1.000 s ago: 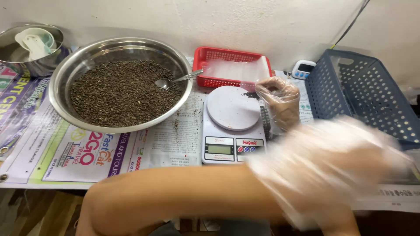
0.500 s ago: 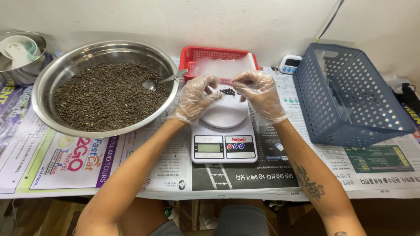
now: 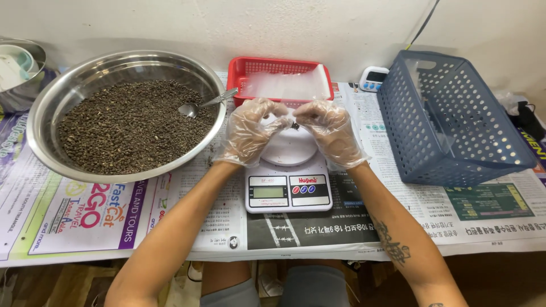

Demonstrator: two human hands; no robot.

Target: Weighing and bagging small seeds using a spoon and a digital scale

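Observation:
Both my hands wear clear plastic gloves and meet above the white digital kitchen scale (image 3: pixel 288 189). My left hand (image 3: pixel 251 131) and my right hand (image 3: pixel 329 132) pinch a small clear bag (image 3: pixel 294 125) with a little dark seed in it, held just over the scale's round pan. A large steel bowl (image 3: pixel 57 99) of dark seeds lies to the left, with a metal spoon (image 3: pixel 200 106) resting in it.
A red tray (image 3: pixel 244 67) of clear plastic bags sits behind the scale. A blue-grey perforated basket (image 3: pixel 455 119) stands at the right, a small white timer (image 3: pixel 372 78) beside it. Newspaper (image 3: pixel 102 216) covers the table. A steel pot (image 3: pixel 20 68) is at the far left.
My left arm swept in from the right, across the view, and joined my right hand over the scale. Both hands now hold the small bag slightly lower and closer together.

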